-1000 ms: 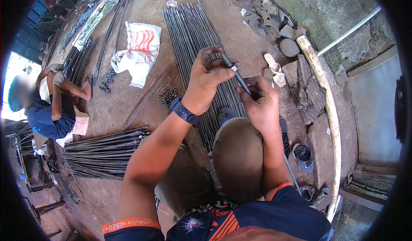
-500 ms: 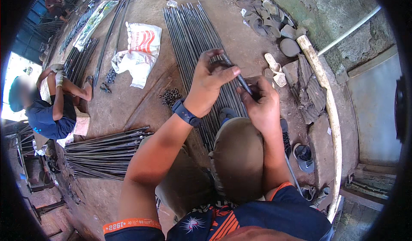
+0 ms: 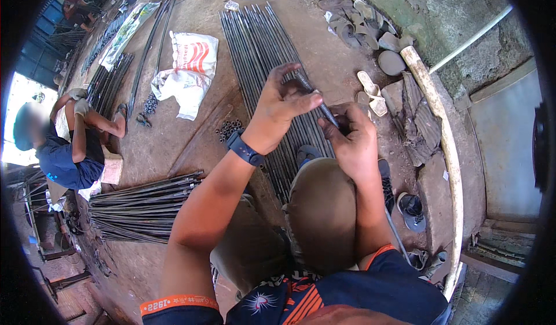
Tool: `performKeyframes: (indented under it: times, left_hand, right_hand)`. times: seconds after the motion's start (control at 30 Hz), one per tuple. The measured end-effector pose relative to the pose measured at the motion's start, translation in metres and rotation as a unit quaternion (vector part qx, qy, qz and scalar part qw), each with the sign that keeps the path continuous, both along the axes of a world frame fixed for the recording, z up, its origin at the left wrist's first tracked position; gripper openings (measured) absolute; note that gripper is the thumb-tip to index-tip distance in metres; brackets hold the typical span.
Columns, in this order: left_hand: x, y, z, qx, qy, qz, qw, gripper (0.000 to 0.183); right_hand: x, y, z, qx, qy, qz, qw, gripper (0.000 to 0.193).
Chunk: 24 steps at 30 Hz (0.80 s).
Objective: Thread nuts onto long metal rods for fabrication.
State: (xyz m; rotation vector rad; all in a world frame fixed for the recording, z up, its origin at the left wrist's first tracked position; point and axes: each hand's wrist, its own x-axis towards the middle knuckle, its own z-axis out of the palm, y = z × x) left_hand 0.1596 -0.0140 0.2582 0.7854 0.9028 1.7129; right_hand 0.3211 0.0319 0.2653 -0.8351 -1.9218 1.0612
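Over my knees, a dark, ribbed metal rod (image 3: 329, 114), apparently threaded, slants between my two hands. My left hand (image 3: 277, 114) has its thumb and curled fingers around the rod's upper part. At its lower end, my right hand (image 3: 354, 142) pinches it between thumb and fingers, which hide that end. Below my hands lies a wide row of long dark metal rods (image 3: 249, 41) side by side on the floor. A small heap of metal nuts (image 3: 229, 129) sits left of that row, beyond my left wrist.
At the left, a co-worker (image 3: 72, 145) in gloves sits low beside more rods (image 3: 110, 85). A rod bundle (image 3: 142, 206) lies near my left arm. A white sack (image 3: 188, 70) rests ahead. Sandals (image 3: 372, 92), a shoe (image 3: 411, 209) and a pale pole (image 3: 443, 134) are at the right.
My left wrist and forearm have shifted slightly left, with the fingers still around the rod. My right hand has barely moved.
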Motion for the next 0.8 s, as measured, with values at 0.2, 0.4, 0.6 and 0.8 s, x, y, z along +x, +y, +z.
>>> performKeyframes:
  times: [0.2, 0.4, 0.6, 0.8]
  left_hand:
    - [-0.002, 0.001, 0.004, -0.017, -0.001, 0.008, 1.0, 0.068]
    - [0.006, 0.0, 0.004, -0.044, 0.027, 0.047, 0.998, 0.068]
    - [0.004, -0.002, 0.005, -0.019, 0.025, 0.04, 0.999, 0.068]
    - [0.003, -0.001, 0.005, -0.008, -0.007, 0.022, 1.0, 0.067]
  right_hand:
    - [0.002, 0.002, 0.001, -0.026, -0.015, 0.0, 1.0, 0.016]
    - [0.002, 0.002, -0.002, 0.005, -0.005, 0.002, 1.0, 0.016]
    - [0.003, 0.001, 0.003, -0.024, -0.021, -0.002, 0.999, 0.016]
    - [0.0, 0.001, 0.003, 0.004, -0.003, 0.001, 1.0, 0.017]
